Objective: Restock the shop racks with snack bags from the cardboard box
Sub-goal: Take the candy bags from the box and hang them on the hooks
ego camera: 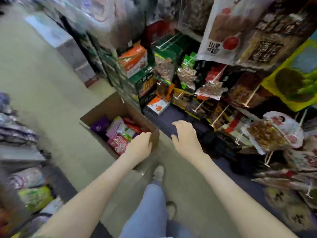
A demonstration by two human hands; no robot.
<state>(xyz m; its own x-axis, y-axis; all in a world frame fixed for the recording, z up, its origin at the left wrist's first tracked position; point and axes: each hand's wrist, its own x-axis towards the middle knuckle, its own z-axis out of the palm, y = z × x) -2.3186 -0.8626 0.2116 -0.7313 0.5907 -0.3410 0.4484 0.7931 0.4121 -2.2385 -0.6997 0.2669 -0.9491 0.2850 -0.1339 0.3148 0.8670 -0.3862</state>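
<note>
Step in hand: getting the stock into place; no bag is picked yet.

- Open brown cardboard box (pixel 109 109) stands on the pale green floor (pixel 42 83) at the foot of the racks. Inside it lie the glossy snack bags (pixel 120 134), purple, pink, red and white-green, in a loose heap. The task's stock is all in the box; none is in either grip.
- Your left grip (pixel 141 145) sits on the box's near right corner, fingers curled over the rim, grasping the cardboard and not a bag.
- Your right grip (pixel 184 134) is just right of the box. Its fingers and thumb appear to be clenched round the corner of the dark blue base shelf (pixel 163 121); blur makes this less than certain.
- Right of the box and above it: white wire peg racks (pixel 219 115) with hanging clear nut and snack packets (pixel 187 76). Several pegs show bare wire at the front.

Judgement: early stage, restocking proper not begun.

Next move calls for: let go of the rim, reach into the box, take one bag by its top edge, find the matching peg right of the box, and thread its hang hole on.
</note>
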